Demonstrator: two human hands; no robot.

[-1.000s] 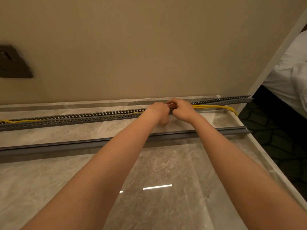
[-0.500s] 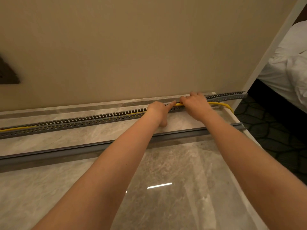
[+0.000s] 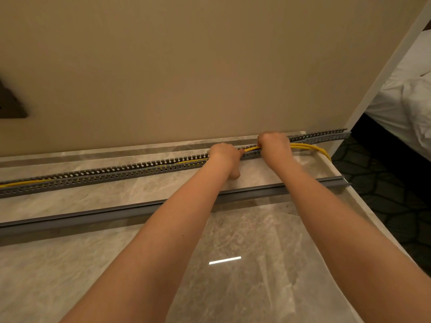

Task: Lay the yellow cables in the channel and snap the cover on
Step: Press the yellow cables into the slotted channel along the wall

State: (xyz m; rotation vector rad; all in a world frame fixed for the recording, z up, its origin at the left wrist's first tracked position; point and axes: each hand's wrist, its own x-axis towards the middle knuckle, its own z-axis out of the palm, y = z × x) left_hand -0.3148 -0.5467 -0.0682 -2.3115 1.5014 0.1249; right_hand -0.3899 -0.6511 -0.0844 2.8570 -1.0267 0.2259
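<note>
Cables first: the thin yellow cables (image 3: 307, 147) lie seated in the long slotted grey plastic channel (image 3: 116, 174) up to the left hand (image 3: 224, 156), loose beyond it. The right hand (image 3: 274, 144) is clenched round them. Keep it low, feeding slack while the left presses down; whether the left pinches or only pushes, I can't tell. A second ago the hands touched; now they're apart, the right nearer the channel's end.

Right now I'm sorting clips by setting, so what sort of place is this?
Likely a hotel room or bedroom: a bed with rumpled white linen at the right, dark patterned carpet beside it, and a polished marble-look top against a plain beige wall.
</note>
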